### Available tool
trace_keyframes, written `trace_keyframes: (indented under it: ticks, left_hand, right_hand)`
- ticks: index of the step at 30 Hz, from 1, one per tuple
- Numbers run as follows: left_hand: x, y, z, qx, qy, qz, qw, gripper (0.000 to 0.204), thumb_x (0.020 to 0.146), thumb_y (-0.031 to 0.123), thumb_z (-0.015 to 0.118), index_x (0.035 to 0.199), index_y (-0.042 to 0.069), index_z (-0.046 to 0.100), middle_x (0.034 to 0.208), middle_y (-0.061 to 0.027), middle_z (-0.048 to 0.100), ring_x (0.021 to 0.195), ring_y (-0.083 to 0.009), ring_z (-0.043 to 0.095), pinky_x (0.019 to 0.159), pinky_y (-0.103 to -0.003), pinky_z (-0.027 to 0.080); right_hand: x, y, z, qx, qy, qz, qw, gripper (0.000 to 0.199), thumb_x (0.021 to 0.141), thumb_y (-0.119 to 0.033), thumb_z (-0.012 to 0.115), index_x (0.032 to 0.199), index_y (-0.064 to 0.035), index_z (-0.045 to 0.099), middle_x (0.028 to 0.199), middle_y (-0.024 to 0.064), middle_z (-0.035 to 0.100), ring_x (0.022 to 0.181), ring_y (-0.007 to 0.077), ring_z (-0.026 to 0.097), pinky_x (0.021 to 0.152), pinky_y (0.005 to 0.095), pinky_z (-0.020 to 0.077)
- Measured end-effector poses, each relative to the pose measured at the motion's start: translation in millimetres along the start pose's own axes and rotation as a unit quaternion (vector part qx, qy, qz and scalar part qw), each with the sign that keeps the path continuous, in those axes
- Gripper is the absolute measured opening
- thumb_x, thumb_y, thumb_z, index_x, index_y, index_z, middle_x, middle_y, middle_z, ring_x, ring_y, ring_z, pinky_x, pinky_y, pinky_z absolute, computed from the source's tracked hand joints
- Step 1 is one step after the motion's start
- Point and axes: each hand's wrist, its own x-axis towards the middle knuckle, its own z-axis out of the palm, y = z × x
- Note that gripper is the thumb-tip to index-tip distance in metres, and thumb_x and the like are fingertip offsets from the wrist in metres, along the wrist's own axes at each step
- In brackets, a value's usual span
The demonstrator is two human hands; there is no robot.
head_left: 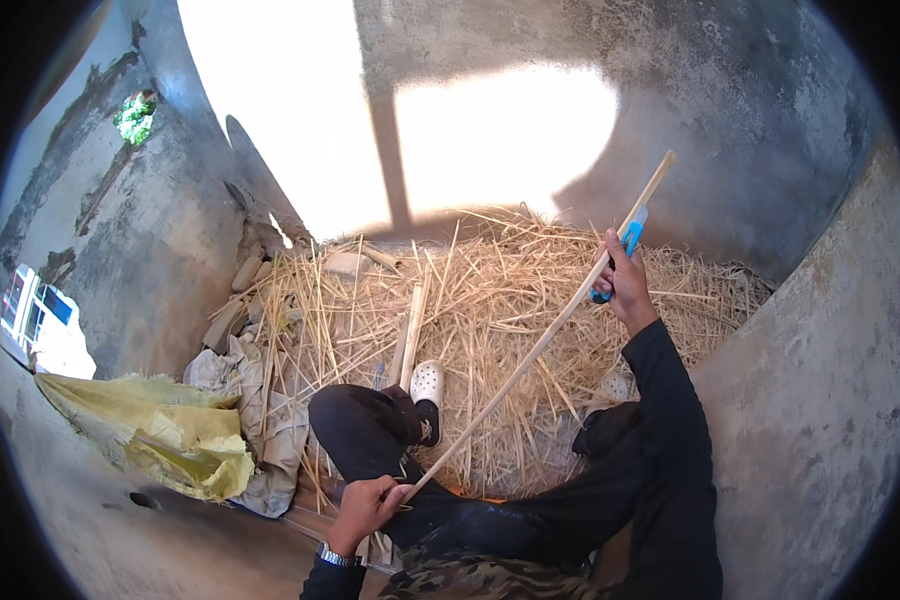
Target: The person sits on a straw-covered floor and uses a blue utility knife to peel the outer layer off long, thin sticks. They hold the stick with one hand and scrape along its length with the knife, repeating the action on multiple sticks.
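A long, pale strip of what looks like split bamboo runs slantwise across the view, from my lap up to the far right. Its lower end is pinched in my left hand, close above my left thigh. My right hand is closed around a blue utility knife, held against the strip's upper part. The strip's tip sticks out beyond the knife. Whether the blade is out, I cannot tell. My right arm is stretched forward; the left is bent near my body.
Loose straw-coloured shavings cover the floor ahead. Two flat wooden pieces lie beyond my white clog. At left, a torn yellow sack lies beside a whitish sack. Rough walls rise close on both sides.
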Motion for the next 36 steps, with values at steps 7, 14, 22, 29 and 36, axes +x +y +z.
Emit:
trace_keyframes:
  ticks: [7,14,22,29,36]
  left_hand:
    - [-11,-49,3,-0.026,0.324,-0.075,0.943,0.041,0.091,0.019,0.066,0.062,-0.002,0.046,0.051,-0.0109,0.035,0.048,-0.0138,0.030,0.044,-0.034,0.029]
    - [-58,-152,-39,0.140,0.458,-0.201,0.855,0.039,0.094,0.024,0.061,0.067,-0.005,0.055,0.052,-0.0175,0.044,0.046,-0.0246,0.039,0.048,-0.040,0.034]
    - [-58,-133,-47,0.298,0.223,-0.378,0.848,0.060,0.076,0.042,0.075,0.115,0.001,0.058,0.130,-0.0228,0.050,0.122,-0.0375,0.046,0.098,-0.051,0.041]
    - [63,19,-34,0.189,0.175,0.001,0.966,0.047,0.082,0.032,0.072,0.118,0.004,0.058,0.104,-0.0158,0.066,0.100,-0.0311,0.061,0.090,-0.040,0.042]
    - [122,56,65,-0.526,-0.265,0.015,0.808,0.051,0.102,0.037,0.043,0.135,-0.002,0.038,0.072,-0.0053,0.064,0.057,-0.0097,0.056,0.056,-0.022,0.044]
  right_hand:
    - [6,-7,-18,-0.003,0.014,0.008,1.000,0.039,0.097,-0.041,0.055,0.075,-0.0093,0.047,0.048,-0.0052,0.030,0.037,0.0074,0.032,0.039,0.0235,0.0301]
    - [12,-18,-27,0.039,0.067,-0.020,0.997,0.037,0.096,-0.041,0.056,0.079,-0.0096,0.048,0.048,-0.0050,0.029,0.037,0.0077,0.031,0.039,0.0240,0.0287]
    - [8,-22,-27,0.025,0.026,-0.003,0.999,0.036,0.097,-0.041,0.055,0.077,-0.0109,0.050,0.048,-0.0058,0.029,0.037,0.0070,0.031,0.039,0.0234,0.0291]
    - [2,-17,-19,0.025,-0.009,0.014,1.000,0.039,0.098,-0.042,0.053,0.076,-0.0104,0.050,0.048,-0.0058,0.029,0.038,0.0071,0.033,0.040,0.0233,0.0304]
    - [8,-5,-12,0.076,-0.064,0.029,0.995,0.040,0.098,-0.044,0.050,0.076,-0.0108,0.049,0.048,-0.0054,0.028,0.039,0.0066,0.032,0.039,0.0223,0.0293]
